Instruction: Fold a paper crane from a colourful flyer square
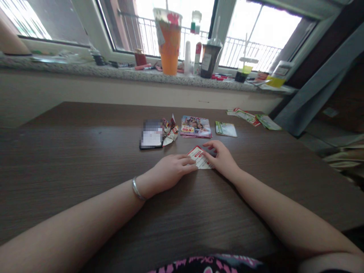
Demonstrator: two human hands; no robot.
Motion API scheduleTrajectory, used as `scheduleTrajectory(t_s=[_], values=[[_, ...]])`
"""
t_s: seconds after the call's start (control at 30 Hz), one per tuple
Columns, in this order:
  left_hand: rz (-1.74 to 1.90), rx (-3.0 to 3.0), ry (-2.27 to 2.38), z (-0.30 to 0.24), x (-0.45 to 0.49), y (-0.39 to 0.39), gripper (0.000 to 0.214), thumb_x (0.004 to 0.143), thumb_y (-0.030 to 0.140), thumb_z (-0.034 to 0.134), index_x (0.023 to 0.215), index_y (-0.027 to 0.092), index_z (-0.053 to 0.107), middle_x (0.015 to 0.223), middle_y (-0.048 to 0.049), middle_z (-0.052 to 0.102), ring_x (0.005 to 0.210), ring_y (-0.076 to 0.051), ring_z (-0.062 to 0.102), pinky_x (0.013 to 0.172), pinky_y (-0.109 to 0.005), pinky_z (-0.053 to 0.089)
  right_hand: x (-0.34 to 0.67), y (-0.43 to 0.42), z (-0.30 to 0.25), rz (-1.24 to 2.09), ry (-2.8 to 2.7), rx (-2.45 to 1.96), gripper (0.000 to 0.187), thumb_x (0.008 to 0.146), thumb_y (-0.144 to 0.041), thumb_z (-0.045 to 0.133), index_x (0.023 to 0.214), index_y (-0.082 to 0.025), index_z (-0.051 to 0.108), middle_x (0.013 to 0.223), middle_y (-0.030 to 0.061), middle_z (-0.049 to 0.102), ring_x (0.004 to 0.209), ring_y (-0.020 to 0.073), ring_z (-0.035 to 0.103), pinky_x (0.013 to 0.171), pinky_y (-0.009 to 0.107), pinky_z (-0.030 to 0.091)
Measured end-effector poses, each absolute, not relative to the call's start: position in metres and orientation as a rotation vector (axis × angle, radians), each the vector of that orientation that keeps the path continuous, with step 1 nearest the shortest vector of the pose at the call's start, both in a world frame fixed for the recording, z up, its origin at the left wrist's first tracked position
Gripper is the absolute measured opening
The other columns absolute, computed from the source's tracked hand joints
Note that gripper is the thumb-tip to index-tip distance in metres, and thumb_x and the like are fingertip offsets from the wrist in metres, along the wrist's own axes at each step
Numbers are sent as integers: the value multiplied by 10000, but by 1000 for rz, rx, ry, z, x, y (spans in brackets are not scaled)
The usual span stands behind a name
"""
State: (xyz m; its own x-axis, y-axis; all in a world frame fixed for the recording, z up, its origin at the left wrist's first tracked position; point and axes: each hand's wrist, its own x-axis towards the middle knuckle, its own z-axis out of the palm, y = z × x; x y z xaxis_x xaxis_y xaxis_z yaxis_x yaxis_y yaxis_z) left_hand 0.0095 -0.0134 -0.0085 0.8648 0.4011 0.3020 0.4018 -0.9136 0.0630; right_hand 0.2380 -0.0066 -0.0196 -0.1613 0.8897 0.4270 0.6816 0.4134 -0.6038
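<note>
A white printed leaflet (201, 159) with red edges and red text blocks lies on the table between my hands. My left hand (170, 170), with a silver bangle at the wrist, rests its outstretched fingers on the leaflet's left side. On the right side of the same leaflet lies the thumb of my right hand (223, 157); its index finger is bent and held apart from the thumb. Part of the leaflet is hidden under the fingers. Just beyond are a stack of colourful flyers (196, 126) and a small green-and-white stack of cards (226, 129).
A phone (152, 134) with a blurred screen lies left of the flyers, touching a crumpled paper (170, 134). Several paper strips (247, 116) lie at the back right of the dark wooden table (85, 159). An orange drink cup (170, 47) and other cups and bottles line the windowsill.
</note>
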Motion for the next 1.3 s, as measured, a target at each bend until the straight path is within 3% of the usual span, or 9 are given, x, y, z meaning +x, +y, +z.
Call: scheduleTrajectory(t_s=[0.07, 0.37, 0.67, 1.3], values=[[-489, -2976, -738, -9, 7, -11, 346, 890, 94, 480, 1196, 214, 588, 1224, -93, 618, 1132, -242, 580, 939, -410, 498, 240, -13, -14, 183, -2128, -1243, 134, 811, -198, 607, 930, -198, 666, 1023, 74, 664, 997, 213, 572, 909, 393, 443], [-518, -2944, -813, -9, 5, -6, 366, 920, 149, 450, 1269, 210, 541, 1246, -102, 597, 1163, -230, 553, 987, -409, 466, 231, -32, -4, -45, -2610, -1148, 310, 919, -258, 478, 1186, -201, 624, 1145, 103, 654, 1083, 246, 546, 949, 425, 432], [-520, -2929, -883, -5, 9, -12, 315, 919, 173, 447, 1202, 193, 583, 1207, -106, 607, 1178, -241, 536, 998, -419, 454, 229, -35, -1, -105, -2638, -1214, 298, 914, -246, 468, 1142, -193, 653, 1108, 106, 660, 1041, 246, 561, 921, 398, 455], [-126, -2912, -1088, 23, -1, -23, 271, 847, 172, 476, 1025, 163, 680, 1049, -120, 657, 935, -244, 635, 836, -374, 517, 250, -30, 10, -112, -2548, -1664, 228, 888, -216, 493, 918, -234, 719, 944, 72, 689, 903, 224, 635, 729, 307, 484]])
